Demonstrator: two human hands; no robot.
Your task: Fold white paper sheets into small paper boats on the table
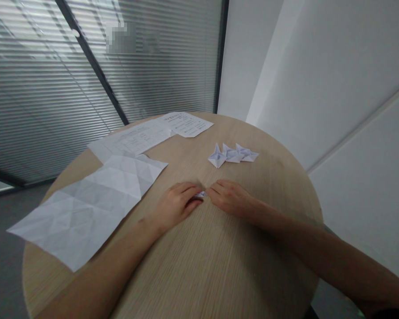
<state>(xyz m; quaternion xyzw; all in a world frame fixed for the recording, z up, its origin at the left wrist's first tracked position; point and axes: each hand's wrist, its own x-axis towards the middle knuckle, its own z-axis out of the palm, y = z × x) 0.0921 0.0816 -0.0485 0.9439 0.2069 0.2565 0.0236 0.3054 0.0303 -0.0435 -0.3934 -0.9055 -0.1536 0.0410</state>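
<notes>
A small folded piece of white paper point(200, 194) with printed marks lies between my hands near the middle of the table, mostly covered by fingers. My left hand point(179, 204) grips its left end, thumb below and fingers above. At the other end, the bent fingers of my right hand point(228, 196) close on the paper; their tips hide how they hold it. Just beyond my hands sit three folded paper pieces with pointed tips: one upright-pointed piece point(217, 156) at the left, then a middle one point(232, 153) and a right one point(248, 153), close together.
A large creased white sheet point(96, 204) covers the left of the round wooden table point(199, 274) and overhangs its edge. Printed sheets point(186, 124) lie at the far side. Behind stands a glass partition with blinds point(159, 79); a white wall point(319, 79) rises at right.
</notes>
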